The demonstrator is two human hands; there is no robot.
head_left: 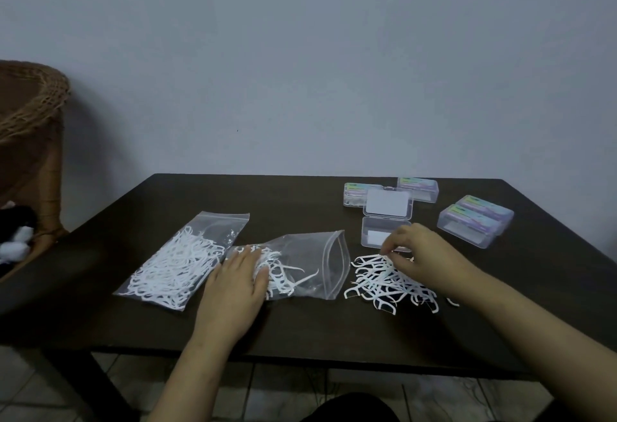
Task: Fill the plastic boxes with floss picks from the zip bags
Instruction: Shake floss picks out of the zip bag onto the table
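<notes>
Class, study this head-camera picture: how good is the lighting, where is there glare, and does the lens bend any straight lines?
Head view: dim, flat, bluish light with soft shadows; the dark table swallows detail, so the white floss picks stand out. Faint glare on the open zip bag. Wide-angle lens bows the table edges towards the corners. Both hands look slightly soft.
</notes>
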